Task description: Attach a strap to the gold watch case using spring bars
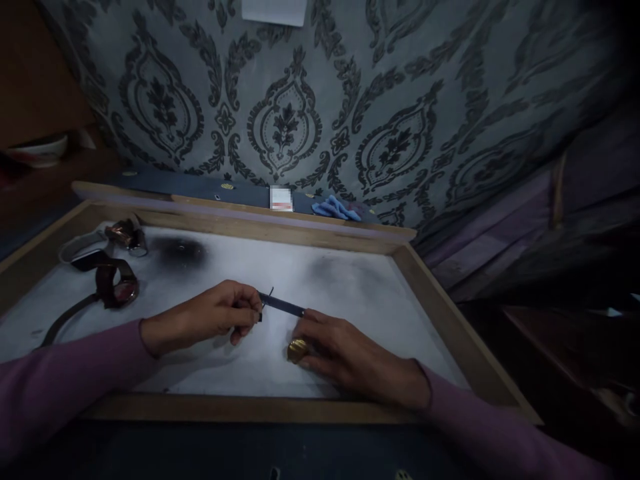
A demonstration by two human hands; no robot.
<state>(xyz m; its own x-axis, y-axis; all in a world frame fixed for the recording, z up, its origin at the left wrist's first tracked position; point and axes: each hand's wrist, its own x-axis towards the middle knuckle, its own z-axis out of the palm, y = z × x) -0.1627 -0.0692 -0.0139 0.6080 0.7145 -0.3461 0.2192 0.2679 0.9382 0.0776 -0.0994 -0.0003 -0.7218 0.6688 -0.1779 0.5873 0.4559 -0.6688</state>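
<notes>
My right hand is closed around a wristwatch, whose round gold-coloured case shows between thumb and fingers. From the fingertips of that hand, a dark flat strap runs leftward to my left hand. There the fingers are pinched on the strap's end, beside a thin dark pin-like piece. A small black bit shows under the left fingertips. How strap and case join is hidden by my right hand. Both hands are above the white bottom of a shallow wooden-framed tray.
Several other watches and straps lie at the tray's left. Behind the back rim are a small white-and-red box and a crumpled blue cloth. A patterned wall covering rises behind. A bowl sits on the left shelf.
</notes>
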